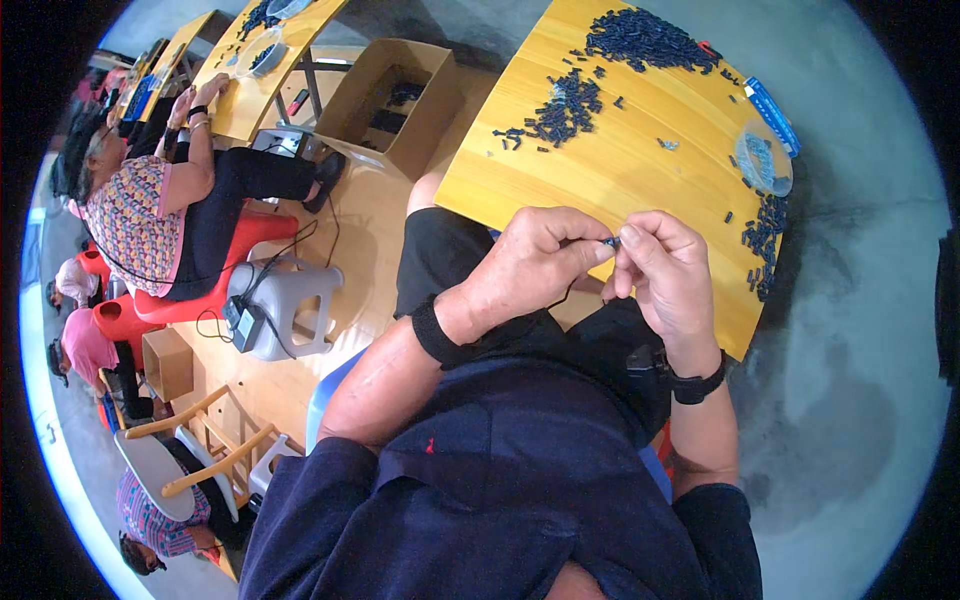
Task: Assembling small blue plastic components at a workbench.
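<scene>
My left hand (535,258) and my right hand (665,268) meet just over the near edge of a yellow wooden table (620,165). Between their pinched fingertips is a small dark piece with a bluish tint (611,242); the fingers cover most of it. Both hands are closed on this piece. Farther out on the table lies a large heap of small black parts (645,42), with a looser heap (568,108) nearer on the left. More black parts (765,240) are scattered along the right edge, beside a clear round tub (765,160) of tiny pale-blue pieces.
A blue-and-white box (772,115) stands by the tub. Left of the table is an open cardboard box (395,100). A co-worker (150,205) sits on a red stool at another table, near a grey stool (290,305) with cables. Others sit farther left.
</scene>
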`<state>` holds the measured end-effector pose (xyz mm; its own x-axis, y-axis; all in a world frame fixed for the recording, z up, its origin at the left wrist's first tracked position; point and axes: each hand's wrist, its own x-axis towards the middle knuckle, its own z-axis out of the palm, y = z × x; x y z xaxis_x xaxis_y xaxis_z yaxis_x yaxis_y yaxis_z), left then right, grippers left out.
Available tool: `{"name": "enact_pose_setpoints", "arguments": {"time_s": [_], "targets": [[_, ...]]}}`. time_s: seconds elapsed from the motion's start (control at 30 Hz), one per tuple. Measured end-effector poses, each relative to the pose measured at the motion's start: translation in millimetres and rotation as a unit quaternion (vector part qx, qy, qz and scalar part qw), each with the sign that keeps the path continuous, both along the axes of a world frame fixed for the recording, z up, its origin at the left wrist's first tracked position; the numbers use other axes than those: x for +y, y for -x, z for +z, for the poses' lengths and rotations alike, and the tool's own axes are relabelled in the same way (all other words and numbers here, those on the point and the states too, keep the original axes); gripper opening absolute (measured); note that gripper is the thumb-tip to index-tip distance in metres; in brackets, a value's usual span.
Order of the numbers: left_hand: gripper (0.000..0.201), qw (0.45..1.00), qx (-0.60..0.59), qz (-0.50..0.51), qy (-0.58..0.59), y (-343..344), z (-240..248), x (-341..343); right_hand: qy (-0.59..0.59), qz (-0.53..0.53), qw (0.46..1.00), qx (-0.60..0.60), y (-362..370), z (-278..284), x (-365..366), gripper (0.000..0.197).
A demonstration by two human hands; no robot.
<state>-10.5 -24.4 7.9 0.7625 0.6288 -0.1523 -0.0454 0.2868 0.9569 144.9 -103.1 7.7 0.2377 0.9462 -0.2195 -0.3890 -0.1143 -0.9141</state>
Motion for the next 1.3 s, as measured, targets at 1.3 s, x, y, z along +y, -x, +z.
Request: {"name": "enact_pose_setpoints", "arguments": {"time_s": [1.3], "targets": [[0.009,0.971,0.003,-0.066,-0.231,-6.2,20.5,20.9,0.011,0.187,0.968,0.167,-9.3,1.9,2.5,0.046]]}}
